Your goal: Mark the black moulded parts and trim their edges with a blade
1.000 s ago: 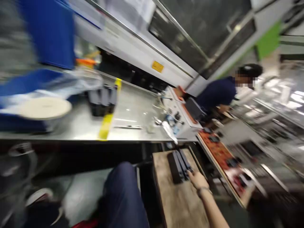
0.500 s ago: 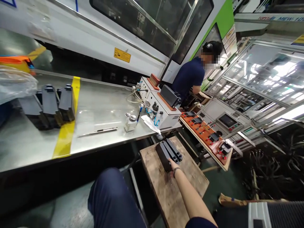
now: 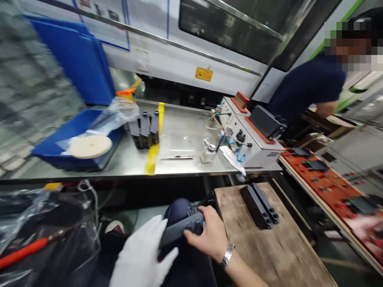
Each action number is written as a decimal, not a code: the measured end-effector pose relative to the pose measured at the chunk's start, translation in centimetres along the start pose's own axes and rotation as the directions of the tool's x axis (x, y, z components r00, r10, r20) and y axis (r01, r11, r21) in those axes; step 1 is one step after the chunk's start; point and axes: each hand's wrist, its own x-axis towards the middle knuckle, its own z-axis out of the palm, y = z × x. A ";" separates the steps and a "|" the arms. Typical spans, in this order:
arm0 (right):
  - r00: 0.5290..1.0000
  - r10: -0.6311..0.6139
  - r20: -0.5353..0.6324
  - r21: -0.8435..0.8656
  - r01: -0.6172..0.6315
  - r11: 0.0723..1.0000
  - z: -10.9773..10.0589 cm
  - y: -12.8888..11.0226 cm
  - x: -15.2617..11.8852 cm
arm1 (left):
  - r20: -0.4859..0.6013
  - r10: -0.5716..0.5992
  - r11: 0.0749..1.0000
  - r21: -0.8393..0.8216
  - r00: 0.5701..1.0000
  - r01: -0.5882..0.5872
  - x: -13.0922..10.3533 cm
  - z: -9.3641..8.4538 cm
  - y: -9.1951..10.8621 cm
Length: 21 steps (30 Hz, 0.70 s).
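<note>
Steel worktop (image 3: 179,139) ahead; my gloved left hand (image 3: 143,255) and bare right hand (image 3: 209,235) grasp one black part (image 3: 182,229); next, turning it needs firmer fingers.

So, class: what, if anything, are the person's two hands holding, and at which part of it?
Both hold one dark plastic part over the lap. The bare right hand grips its right end; the white-gloved left hand holds its left end.

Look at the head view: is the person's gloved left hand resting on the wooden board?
No. The gloved left hand is on the black part over the lap, beside the wooden board.
</note>
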 end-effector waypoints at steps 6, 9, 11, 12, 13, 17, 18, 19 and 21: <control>0.839 -0.485 0.246 -0.008 0.502 0.865 1.8 -6.0 6.8 | 0.089 -0.338 0.913 -0.209 0.937 0.349 -0.5 -1.8 -0.8; 0.881 -0.456 0.129 -0.204 0.474 0.857 2.2 -5.7 15.1 | 0.056 -0.310 0.695 -0.667 0.949 0.266 -3.1 -4.5 -2.5; 0.885 -0.451 0.117 -0.261 0.465 0.846 3.4 -5.4 20.3 | 0.008 -0.279 0.598 -0.781 0.960 0.181 -4.8 -6.1 -3.1; 0.882 -0.453 0.130 -0.281 0.471 0.836 4.0 -5.2 22.3 | 0.006 -0.281 0.561 -0.810 0.960 0.170 -5.5 -6.7 -3.2; 0.877 -0.457 0.150 -0.298 0.481 0.825 4.6 -5.1 23.8 | 0.013 -0.289 0.526 -0.833 0.957 0.170 -6.0 -7.2 -3.1; 0.882 -0.425 0.206 -0.343 0.472 0.812 5.3 -4.1 25.8 | 0.013 -0.335 0.464 -0.868 0.942 0.177 -7.1 -7.7 -3.0; 0.891 -0.407 0.203 -0.344 0.454 0.822 5.1 -3.8 25.6 | 0.022 -0.363 0.433 -0.881 0.931 0.190 -7.2 -7.5 -3.2; 0.901 -0.389 0.192 -0.338 0.433 0.836 4.8 -3.5 25.1 | 0.035 -0.392 0.367 -0.911 0.919 0.191 -7.3 -7.2 -3.5; 0.923 -0.348 0.163 -0.295 0.382 0.876 3.9 -3.0 23.5 | 0.107 -0.460 0.092 -0.982 0.882 0.167 -7.4 -6.6 -4.3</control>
